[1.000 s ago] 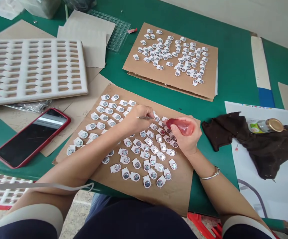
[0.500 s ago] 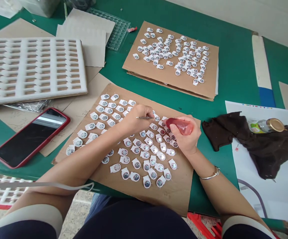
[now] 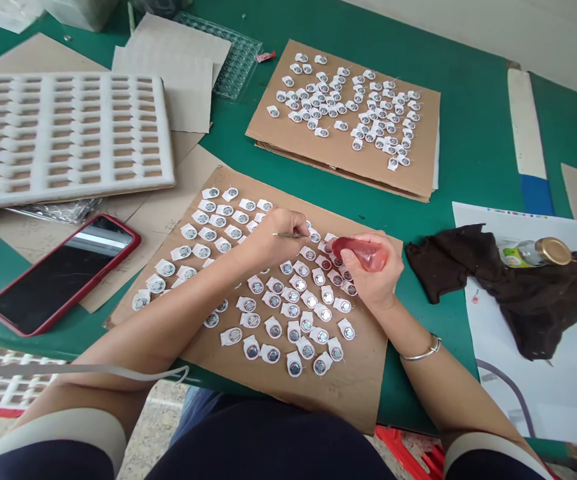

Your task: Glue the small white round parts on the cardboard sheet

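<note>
My left hand (image 3: 279, 245) is closed on a thin metal tool that looks like tweezers (image 3: 288, 235), above a brown cardboard sheet (image 3: 356, 383). To the right, my right hand (image 3: 379, 277) wraps round a translucent red squeeze bottle (image 3: 371, 256), tilted with its dark red end toward my left hand. Rows of small round silver pieces on white tabs (image 3: 272, 328) cover the sheet beneath both hands. My fingers hide the tool's grip, and my left forearm covers some of the pieces.
Beyond lies a second cardboard stack (image 3: 313, 150) bearing similar pieces. A white foam grid tray (image 3: 163, 143) and a phone in a red case (image 3: 63, 273) lie left. On the right, a dark cloth (image 3: 523, 300) holds a small gold-lidded jar (image 3: 553, 251).
Both hands keep the same place and grip. The view has shifted very slightly; nothing else visibly differs.
</note>
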Tool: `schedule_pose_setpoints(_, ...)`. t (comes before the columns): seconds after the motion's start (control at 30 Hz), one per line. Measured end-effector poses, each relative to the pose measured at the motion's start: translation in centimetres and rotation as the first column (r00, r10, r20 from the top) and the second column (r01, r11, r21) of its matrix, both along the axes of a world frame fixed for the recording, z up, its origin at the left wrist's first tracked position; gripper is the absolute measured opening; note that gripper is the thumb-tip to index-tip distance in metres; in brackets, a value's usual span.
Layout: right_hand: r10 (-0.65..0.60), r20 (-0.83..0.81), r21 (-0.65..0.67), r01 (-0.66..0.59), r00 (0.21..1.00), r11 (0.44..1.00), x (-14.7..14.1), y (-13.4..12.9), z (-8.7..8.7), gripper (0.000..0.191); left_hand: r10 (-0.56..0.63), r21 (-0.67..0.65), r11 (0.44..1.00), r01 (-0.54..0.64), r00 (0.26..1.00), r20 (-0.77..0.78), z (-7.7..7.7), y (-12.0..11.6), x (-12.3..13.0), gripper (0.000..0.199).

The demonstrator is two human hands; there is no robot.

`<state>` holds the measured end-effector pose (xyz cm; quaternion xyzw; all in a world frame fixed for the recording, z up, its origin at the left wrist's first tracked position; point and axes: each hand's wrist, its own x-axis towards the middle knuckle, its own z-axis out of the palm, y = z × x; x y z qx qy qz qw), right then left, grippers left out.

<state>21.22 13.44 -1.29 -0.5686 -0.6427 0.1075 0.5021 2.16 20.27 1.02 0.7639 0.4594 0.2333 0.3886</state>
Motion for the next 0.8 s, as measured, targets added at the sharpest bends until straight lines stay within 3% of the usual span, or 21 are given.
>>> schedule_pose_setpoints(0.8, 0.000, -0.053, -0.028, -0.001, 0.999, 1.000, 0.00, 0.19, -0.06, 0.024, 0.009, -0.033, 0.999, -0.009, 1.000, -0.006, 0.46, -0.05, 0.00, 0.010)
